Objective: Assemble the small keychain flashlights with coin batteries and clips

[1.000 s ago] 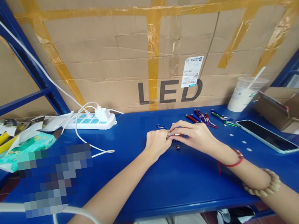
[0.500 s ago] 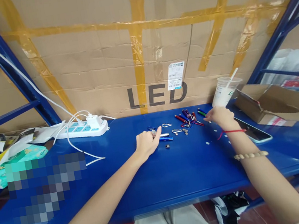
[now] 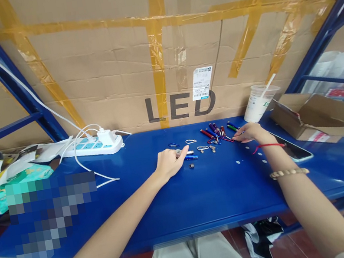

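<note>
Left of the tube pile (image 3: 214,132), the left hand (image 3: 168,164) has its fingers closed on a small metal piece (image 3: 178,151); at the pile's right edge, whether the right hand (image 3: 250,132) grips anything cannot be told, and a sideways brush could scatter tubes.

"What do we read on the cardboard (image 3: 110,77)?"

"We see LED (image 3: 179,106) in big black capitals."

"And on the white label (image 3: 202,83) overlapping the D?"

"We make out a barcode (image 3: 200,96), but the rest is too small for us, as is the green mark (image 3: 267,102) on the plastic cup (image 3: 255,105)"
</note>
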### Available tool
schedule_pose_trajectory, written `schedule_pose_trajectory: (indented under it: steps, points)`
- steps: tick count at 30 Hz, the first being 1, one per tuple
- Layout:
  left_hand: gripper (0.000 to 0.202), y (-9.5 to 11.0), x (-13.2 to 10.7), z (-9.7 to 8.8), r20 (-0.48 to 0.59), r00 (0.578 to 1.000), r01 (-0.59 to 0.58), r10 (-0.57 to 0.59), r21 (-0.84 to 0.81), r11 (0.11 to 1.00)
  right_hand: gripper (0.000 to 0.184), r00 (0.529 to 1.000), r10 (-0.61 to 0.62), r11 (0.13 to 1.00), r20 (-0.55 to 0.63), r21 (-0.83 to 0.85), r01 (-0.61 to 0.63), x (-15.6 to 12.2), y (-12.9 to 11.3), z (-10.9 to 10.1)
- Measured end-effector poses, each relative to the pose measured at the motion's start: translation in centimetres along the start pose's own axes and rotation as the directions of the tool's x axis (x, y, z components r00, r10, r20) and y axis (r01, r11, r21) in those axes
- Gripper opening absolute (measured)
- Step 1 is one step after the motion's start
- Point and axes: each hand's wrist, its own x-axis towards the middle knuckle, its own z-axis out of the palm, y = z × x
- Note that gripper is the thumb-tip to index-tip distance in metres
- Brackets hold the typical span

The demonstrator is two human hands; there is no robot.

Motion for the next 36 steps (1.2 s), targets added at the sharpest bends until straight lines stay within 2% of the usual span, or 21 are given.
schedule_pose_trajectory:
  steps: [3,6,9,11,15,17,19,20,23,25,28,33,36]
  points:
    - [0.061,-0.1,-0.1,0.0,0.052,0.996,-0.072,0.074,-0.036,0.997,0.016,0.973,0.114,0.992,0.201,0.026,-0.122,-0.2,-0.9,-0.1]
    - [0.059,-0.2,-0.1,0.1,0.082,0.988,-0.127,0.131,-0.06,0.99,0.014,0.952,0.161,0.984,0.26,0.037,-0.177,-0.6,-1.5,-0.2]
    - [0.058,-0.3,0.0,0.2,0.068,0.985,-0.151,0.155,-0.07,0.986,0.007,0.968,0.141,0.985,0.207,0.067,-0.158,-0.9,-1.9,-0.7]
    - [0.058,-0.4,0.1,0.4,0.058,0.984,-0.164,0.168,-0.067,0.984,0.012,0.985,0.092,0.99,0.143,0.093,-0.106,-1.3,-2.5,-1.2]
    - [0.058,-0.5,0.2,0.5,0.054,0.979,-0.194,0.197,-0.055,0.98,0.021,0.996,-0.082,0.985,0.017,0.153,0.078,-3.2,-5.8,-1.5]
    - [0.057,-0.5,0.2,0.6,0.063,0.977,-0.202,0.204,-0.038,0.979,0.022,0.941,-0.309,0.892,-0.141,0.3,0.338,-5.0,-8.3,-1.1]
    - [0.056,-0.5,0.2,0.6,0.071,0.977,-0.203,0.203,-0.001,0.979,0.021,0.856,-0.482,0.739,-0.187,0.438,0.512,-7.2,-10.7,-0.4]
    - [0.055,-0.4,0.2,0.6,0.076,0.976,-0.204,0.202,0.022,0.979,0.018,0.796,-0.582,0.661,-0.167,0.473,0.582,-8.2,-11.7,0.0]
    - [0.055,-0.5,0.3,0.6,0.115,0.976,-0.195,0.184,0.095,0.976,0.013,0.597,-0.791,0.443,-0.133,0.548,0.709,-10.7,-13.5,0.8]
    - [0.052,-0.6,0.4,0.7,0.153,0.973,-0.191,0.171,0.126,0.973,0.013,0.519,-0.847,0.369,-0.113,0.578,0.728,-11.5,-13.9,1.0]
    - [0.044,-0.8,0.4,0.7,0.18,0.968,-0.198,0.172,0.136,0.971,0.012,0.468,-0.877,0.33,-0.109,0.572,0.751,-11.6,-13.7,1.1]
    - [0.047,-0.5,0.3,0.5,0.187,0.972,-0.169,0.139,0.151,0.974,0.011,0.458,-0.877,0.341,-0.144,0.484,0.806,-11.0,-13.2,1.0]
    - [0.041,-0.4,0.3,0.4,0.195,0.971,-0.177,0.136,0.213,0.961,0.012,0.421,-0.9,0.329,-0.113,0.455,0.827,-11.1,-13.1,0.9]
